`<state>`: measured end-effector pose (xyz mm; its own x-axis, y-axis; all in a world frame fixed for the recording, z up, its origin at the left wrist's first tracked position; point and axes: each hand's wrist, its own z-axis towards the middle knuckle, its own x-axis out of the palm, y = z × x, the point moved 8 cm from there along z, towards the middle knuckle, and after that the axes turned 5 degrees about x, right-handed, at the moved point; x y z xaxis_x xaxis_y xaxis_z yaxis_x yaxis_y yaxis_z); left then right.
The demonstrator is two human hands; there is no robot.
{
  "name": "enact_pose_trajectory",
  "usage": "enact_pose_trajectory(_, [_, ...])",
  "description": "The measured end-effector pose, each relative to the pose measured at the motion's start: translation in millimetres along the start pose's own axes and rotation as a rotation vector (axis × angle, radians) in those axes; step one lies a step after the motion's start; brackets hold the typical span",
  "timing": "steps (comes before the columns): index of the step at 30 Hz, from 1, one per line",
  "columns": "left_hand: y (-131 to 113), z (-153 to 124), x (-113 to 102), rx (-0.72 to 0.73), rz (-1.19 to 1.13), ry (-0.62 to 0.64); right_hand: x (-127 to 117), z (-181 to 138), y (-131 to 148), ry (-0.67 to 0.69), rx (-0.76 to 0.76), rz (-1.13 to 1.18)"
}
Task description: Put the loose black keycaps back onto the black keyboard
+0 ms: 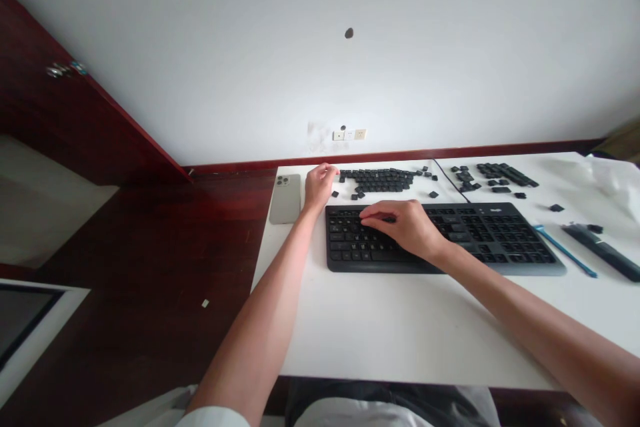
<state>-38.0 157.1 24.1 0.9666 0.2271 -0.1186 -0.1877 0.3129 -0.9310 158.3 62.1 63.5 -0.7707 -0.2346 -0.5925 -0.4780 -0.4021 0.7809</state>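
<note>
A black keyboard (pixel 400 265) lies on the white table, with keycaps fitted on its left part and many bare key sockets farther right. Over its upper left keys is my right hand (pixel 413 230), thumb and fingertips brought together in a pinch; whatever is between them is too small to make out. My left hand (pixel 319 188) rests beyond the keyboard's left corner, fingers curled and closed at the left end of a group of loose black keycaps (pixel 385 180). Whether it grips a keycap is hidden.
Left of my left hand lies a phone (pixel 286 200). More loose keycaps (pixel 505 173) sit at the back right, beside the keyboard cable (pixel 450 180). A blue stick-like tool (pixel 567 252), a dark-handled tool (pixel 603 252) and crumpled white plastic (pixel 613 180) occupy the right side.
</note>
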Motion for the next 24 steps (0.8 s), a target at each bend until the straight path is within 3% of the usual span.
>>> enact_pose_trajectory(4, [-0.8, -0.8, 0.3, 0.029, -0.011, 0.009, 3.4, -15.6, -3.8, -0.057, -0.053, -0.016])
enact_pose_trajectory(11, [0.3, -0.9, 0.8, 0.025, -0.05, 0.0, 12.8, -17.6, 3.3, 0.005, -0.222, -0.166])
enact_pose_trajectory(24, [1.4, -0.5, 1.5, 0.011, -0.02, -0.001, 20.8, -24.5, 20.5, 0.05, -0.291, -0.26])
